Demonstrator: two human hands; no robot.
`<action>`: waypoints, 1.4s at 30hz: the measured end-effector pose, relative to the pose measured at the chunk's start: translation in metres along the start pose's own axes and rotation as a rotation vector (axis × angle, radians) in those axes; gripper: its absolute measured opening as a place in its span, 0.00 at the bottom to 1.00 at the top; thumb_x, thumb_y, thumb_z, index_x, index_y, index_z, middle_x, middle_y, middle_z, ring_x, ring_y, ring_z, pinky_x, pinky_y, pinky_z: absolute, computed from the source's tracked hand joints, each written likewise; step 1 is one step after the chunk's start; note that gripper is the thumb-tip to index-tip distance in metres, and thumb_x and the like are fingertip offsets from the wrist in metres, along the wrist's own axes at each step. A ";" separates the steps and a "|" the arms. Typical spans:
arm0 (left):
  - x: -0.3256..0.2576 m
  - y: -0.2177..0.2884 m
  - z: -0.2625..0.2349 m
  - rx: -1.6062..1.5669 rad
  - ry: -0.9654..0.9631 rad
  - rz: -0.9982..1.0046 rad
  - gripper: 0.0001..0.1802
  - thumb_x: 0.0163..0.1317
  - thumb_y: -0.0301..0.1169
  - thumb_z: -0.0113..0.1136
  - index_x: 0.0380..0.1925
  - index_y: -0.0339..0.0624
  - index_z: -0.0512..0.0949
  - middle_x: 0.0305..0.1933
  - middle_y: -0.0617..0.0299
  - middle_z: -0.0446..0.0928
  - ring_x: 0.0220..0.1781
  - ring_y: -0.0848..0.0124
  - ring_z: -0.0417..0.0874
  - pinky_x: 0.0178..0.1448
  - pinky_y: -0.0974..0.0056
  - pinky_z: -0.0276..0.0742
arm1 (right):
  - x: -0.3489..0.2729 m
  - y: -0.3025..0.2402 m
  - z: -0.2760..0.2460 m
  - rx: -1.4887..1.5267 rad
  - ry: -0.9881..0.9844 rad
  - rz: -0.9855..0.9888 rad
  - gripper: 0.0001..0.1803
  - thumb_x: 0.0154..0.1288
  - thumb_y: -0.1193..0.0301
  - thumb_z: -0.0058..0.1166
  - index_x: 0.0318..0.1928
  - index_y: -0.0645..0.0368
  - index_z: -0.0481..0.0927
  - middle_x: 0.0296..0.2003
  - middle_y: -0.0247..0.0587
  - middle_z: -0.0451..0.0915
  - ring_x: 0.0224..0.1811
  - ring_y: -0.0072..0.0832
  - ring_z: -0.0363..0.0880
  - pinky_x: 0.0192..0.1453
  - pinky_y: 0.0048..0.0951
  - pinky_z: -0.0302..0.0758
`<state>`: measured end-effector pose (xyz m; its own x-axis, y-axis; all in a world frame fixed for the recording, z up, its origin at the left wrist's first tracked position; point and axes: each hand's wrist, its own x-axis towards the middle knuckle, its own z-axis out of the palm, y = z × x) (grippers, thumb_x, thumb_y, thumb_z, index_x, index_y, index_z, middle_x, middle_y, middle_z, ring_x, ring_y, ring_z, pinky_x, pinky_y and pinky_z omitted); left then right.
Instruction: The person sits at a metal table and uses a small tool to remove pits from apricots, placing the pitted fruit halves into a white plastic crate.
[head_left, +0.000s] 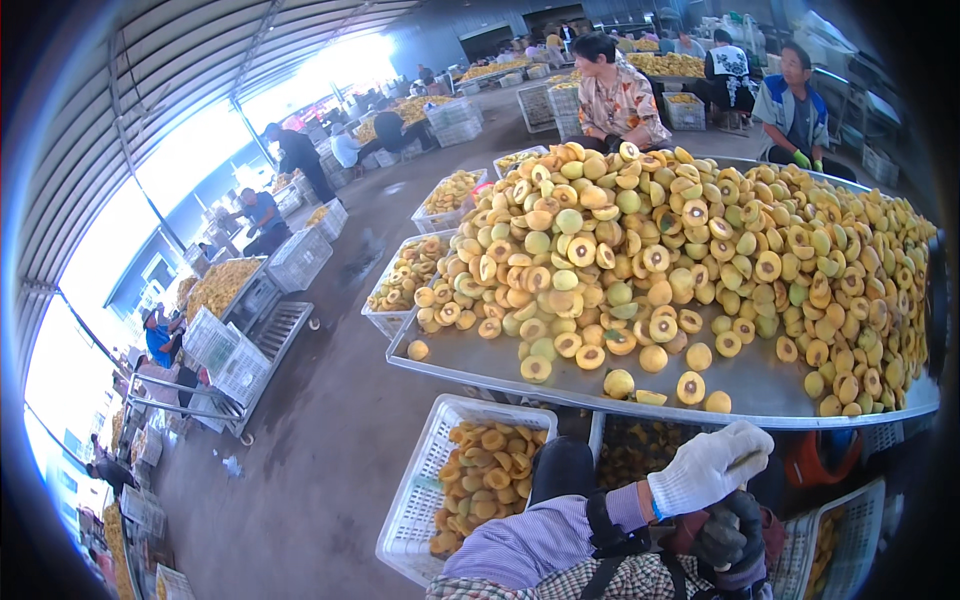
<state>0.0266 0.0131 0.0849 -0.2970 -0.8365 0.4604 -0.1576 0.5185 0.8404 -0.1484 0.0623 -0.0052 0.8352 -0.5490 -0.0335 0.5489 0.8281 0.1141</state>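
My left hand [708,468], in a white knit glove, is in front of the metal table's near edge. Its fingers are curled together, and whatever is in them cannot be made out. Just below it, close to my body, my right hand [728,532] wears a dark grey glove. That hand is closed too, its grip partly hidden. Beyond both hands, a large heap of yellow apricot-like fruit [640,250], many cut in half with brown pits or hollows showing, covers the metal table [480,376]. A few halves lie loose near its front edge.
A white plastic crate [408,515] of fruit halves stands left of my legs. Under the table sits a container of small dark pieces [640,450]. Another crate [868,545] is at the right. More crates [393,322] line the table's left end. Two people sit beyond the table.
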 end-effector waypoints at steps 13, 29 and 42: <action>-0.003 -0.009 -0.008 -0.145 -0.191 -0.059 0.13 0.68 0.34 0.55 0.45 0.36 0.74 0.33 0.64 0.77 0.27 0.80 0.76 0.33 0.72 0.75 | 0.002 0.005 0.002 -0.074 -0.094 0.045 0.22 0.75 0.51 0.29 0.39 0.53 0.70 0.15 0.26 0.69 0.11 0.20 0.63 0.19 0.29 0.66; -0.014 -0.017 -0.015 -0.759 -0.272 -0.443 0.12 0.68 0.35 0.55 0.44 0.39 0.76 0.33 0.65 0.76 0.29 0.80 0.77 0.35 0.71 0.76 | 0.011 0.025 0.010 -0.019 -0.127 0.065 0.18 0.74 0.53 0.35 0.34 0.52 0.67 0.10 0.20 0.62 0.08 0.14 0.59 0.16 0.21 0.61; -0.014 -0.016 -0.012 -0.788 0.002 -0.490 0.22 0.71 0.43 0.49 0.43 0.31 0.77 0.41 0.54 0.79 0.39 0.70 0.82 0.40 0.70 0.77 | 0.032 0.026 0.049 -0.021 -0.004 0.170 0.16 0.75 0.63 0.36 0.32 0.59 0.69 0.10 0.25 0.62 0.07 0.15 0.59 0.10 0.17 0.57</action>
<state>0.0444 0.0146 0.0688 -0.3650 -0.9310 0.0025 0.4208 -0.1625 0.8925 -0.1093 0.0604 0.0455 0.9160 -0.4010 -0.0115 0.4002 0.9113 0.0971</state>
